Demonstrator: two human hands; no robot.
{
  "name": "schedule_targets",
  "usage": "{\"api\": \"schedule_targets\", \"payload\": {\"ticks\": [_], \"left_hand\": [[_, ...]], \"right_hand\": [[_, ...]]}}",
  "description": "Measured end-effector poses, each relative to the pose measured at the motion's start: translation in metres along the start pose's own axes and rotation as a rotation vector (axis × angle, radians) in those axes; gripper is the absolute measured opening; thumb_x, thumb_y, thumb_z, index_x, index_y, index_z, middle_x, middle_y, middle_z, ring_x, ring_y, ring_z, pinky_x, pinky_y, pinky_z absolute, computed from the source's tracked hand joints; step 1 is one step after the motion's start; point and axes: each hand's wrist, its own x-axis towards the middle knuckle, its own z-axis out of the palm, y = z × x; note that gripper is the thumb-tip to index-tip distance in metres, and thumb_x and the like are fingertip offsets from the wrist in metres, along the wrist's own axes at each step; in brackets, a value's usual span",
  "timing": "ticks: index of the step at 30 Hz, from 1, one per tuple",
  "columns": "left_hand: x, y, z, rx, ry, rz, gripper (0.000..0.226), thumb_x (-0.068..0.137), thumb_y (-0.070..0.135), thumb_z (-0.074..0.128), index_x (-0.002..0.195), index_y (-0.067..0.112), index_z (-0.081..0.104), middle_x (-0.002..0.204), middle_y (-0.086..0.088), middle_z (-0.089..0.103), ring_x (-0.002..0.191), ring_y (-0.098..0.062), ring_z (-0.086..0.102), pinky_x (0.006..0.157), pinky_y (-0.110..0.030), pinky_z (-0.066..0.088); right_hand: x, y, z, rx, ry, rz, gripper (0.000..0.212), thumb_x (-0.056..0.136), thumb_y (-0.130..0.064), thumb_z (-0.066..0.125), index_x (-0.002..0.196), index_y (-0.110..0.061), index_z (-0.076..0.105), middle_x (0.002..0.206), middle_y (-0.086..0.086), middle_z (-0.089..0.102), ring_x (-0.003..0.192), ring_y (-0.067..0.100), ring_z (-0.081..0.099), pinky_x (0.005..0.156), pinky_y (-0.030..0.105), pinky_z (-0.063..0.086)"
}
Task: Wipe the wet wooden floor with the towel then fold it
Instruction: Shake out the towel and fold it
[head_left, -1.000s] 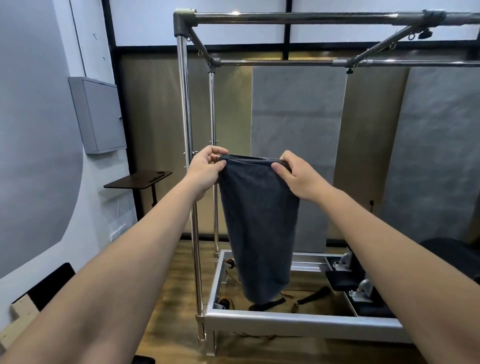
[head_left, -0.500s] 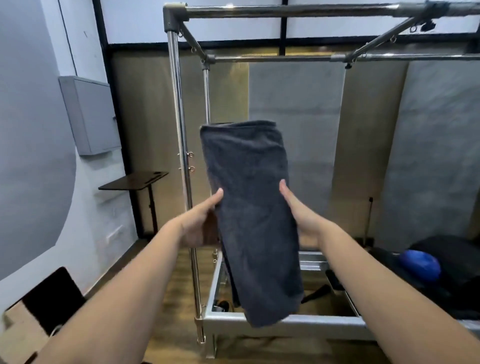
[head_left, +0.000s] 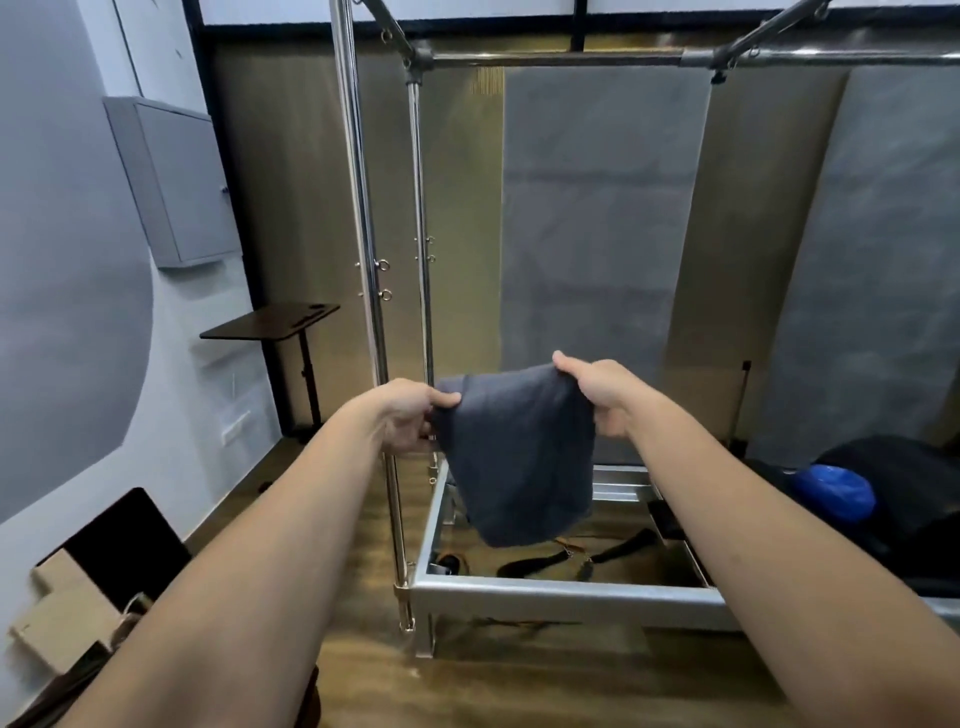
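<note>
From where I sit, the wooden floor (head_left: 519, 686) takes up the bottom of the view, brown with a dull sheen, and I cannot tell from here whether that sheen is water or finish. I judge the wiping part to be behind us or at least not in hand, since the towel is up in the air and well clear of the boards. The metal frame (head_left: 566, 590), a tall chrome cage on a low rectangular base, stands right ahead; its near rail and the corner post (head_left: 363, 260) are the hard edges to mind, and the towel hangs just in front of and over that base. Open room lies to the left of the post, over bare floor, short of the small dark side table (head_left: 270, 322) and the cardboard pieces (head_left: 67, 618) at the lower left. To the right a blue ball (head_left: 834, 491) sits among dark gear, so less room there.

The dark grey towel (head_left: 519, 457) is already doubled, hanging short from its top edge. My left hand (head_left: 408, 415) pinches the top left corner, thumb over the cloth; my right hand (head_left: 605, 397) pinches the top right corner, fingers curled round it. I reckon one more fold and a place to set it down are left
</note>
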Motion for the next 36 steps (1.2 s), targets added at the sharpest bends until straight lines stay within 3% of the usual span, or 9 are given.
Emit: {"api": "schedule_targets", "payload": {"ticks": [4, 8, 13, 18, 22, 26, 30, 33, 36], "left_hand": [[0.006, 0.002, 0.008, -0.072, 0.269, 0.209, 0.023, 0.096, 0.016, 0.062, 0.116, 0.017, 0.052, 0.110, -0.009, 0.058, 0.100, -0.027, 0.056, 0.090, -0.045, 0.048], [-0.008, 0.026, 0.014, 0.005, 0.125, 0.366, 0.053, 0.089, -0.002, 0.064, 0.138, 0.014, 0.048, 0.123, -0.011, 0.060, 0.099, -0.019, 0.059, 0.080, -0.030, 0.048], [-0.022, 0.050, 0.005, 0.287, 0.130, 0.450, 0.052, 0.079, -0.024, 0.052, 0.125, -0.002, 0.056, 0.106, -0.017, 0.061, 0.095, -0.025, 0.059, 0.077, -0.032, 0.051], [-0.022, 0.052, -0.008, 0.574, 0.265, 0.514, 0.023, 0.092, 0.000, 0.056, 0.108, 0.009, 0.070, 0.102, -0.008, 0.070, 0.100, -0.025, 0.064, 0.096, -0.043, 0.053], [-0.025, 0.050, -0.015, 0.709, 0.369, 0.574, 0.015, 0.097, 0.020, 0.056, 0.107, 0.018, 0.068, 0.097, 0.002, 0.067, 0.095, -0.018, 0.061, 0.081, -0.031, 0.047], [-0.031, 0.052, -0.026, 0.801, 0.429, 0.686, 0.010, 0.096, 0.029, 0.059, 0.093, 0.021, 0.064, 0.078, 0.005, 0.057, 0.076, -0.016, 0.051, 0.065, -0.028, 0.039], [-0.044, 0.064, -0.034, 0.386, 0.305, 0.772, 0.014, 0.098, 0.030, 0.056, 0.091, 0.021, 0.064, 0.082, 0.007, 0.061, 0.080, -0.011, 0.053, 0.065, -0.023, 0.041], [-0.057, 0.077, -0.036, -0.153, 0.131, 0.799, 0.018, 0.094, 0.042, 0.058, 0.097, 0.028, 0.070, 0.094, 0.009, 0.071, 0.090, -0.013, 0.062, 0.071, -0.030, 0.046], [-0.050, 0.053, -0.035, -0.359, 0.193, 0.662, 0.027, 0.095, 0.046, 0.056, 0.108, 0.025, 0.069, 0.102, 0.004, 0.075, 0.095, -0.017, 0.070, 0.076, -0.033, 0.056]], "right_hand": [[-0.004, 0.005, -0.003, -0.038, -0.019, 0.076, 0.037, 0.090, -0.034, 0.073, 0.112, -0.007, 0.061, 0.104, 0.009, 0.066, 0.090, 0.025, 0.064, 0.075, 0.041, 0.053], [-0.004, -0.012, -0.001, 0.004, 0.033, -0.018, 0.044, 0.083, -0.017, 0.081, 0.117, -0.003, 0.057, 0.110, 0.013, 0.067, 0.099, 0.027, 0.065, 0.082, 0.042, 0.053], [-0.006, -0.038, -0.011, 0.145, 0.075, -0.121, 0.018, 0.083, -0.004, 0.072, 0.096, -0.008, 0.060, 0.095, 0.013, 0.059, 0.091, 0.025, 0.059, 0.075, 0.033, 0.047], [-0.017, -0.035, -0.009, -0.185, -0.077, -0.302, 0.066, 0.085, 0.007, 0.060, 0.142, -0.020, 0.040, 0.117, 0.011, 0.053, 0.108, 0.017, 0.052, 0.094, 0.029, 0.045], [-0.020, -0.035, -0.006, -0.631, 0.083, -0.535, 0.056, 0.086, 0.002, 0.057, 0.140, -0.015, 0.050, 0.128, 0.006, 0.055, 0.105, 0.016, 0.055, 0.087, 0.025, 0.045], [-0.023, -0.040, -0.002, -0.721, 0.215, -0.662, 0.030, 0.093, -0.004, 0.050, 0.115, -0.019, 0.065, 0.115, 0.001, 0.061, 0.109, 0.021, 0.057, 0.092, 0.031, 0.046], [-0.036, -0.059, 0.002, -0.767, 0.378, -0.831, 0.018, 0.095, -0.023, 0.056, 0.108, -0.030, 0.065, 0.110, -0.001, 0.040, 0.106, 0.018, 0.039, 0.097, 0.034, 0.034], [-0.054, -0.075, 0.018, -0.218, 0.307, -1.037, 0.008, 0.087, -0.033, 0.064, 0.094, -0.033, 0.060, 0.102, -0.003, 0.060, 0.089, -0.001, 0.057, 0.079, 0.020, 0.047], [-0.058, -0.048, 0.046, 0.131, -0.030, -0.700, 0.049, 0.078, -0.053, 0.072, 0.117, -0.028, 0.057, 0.115, 0.000, 0.070, 0.104, 0.009, 0.067, 0.083, 0.027, 0.056]]}}
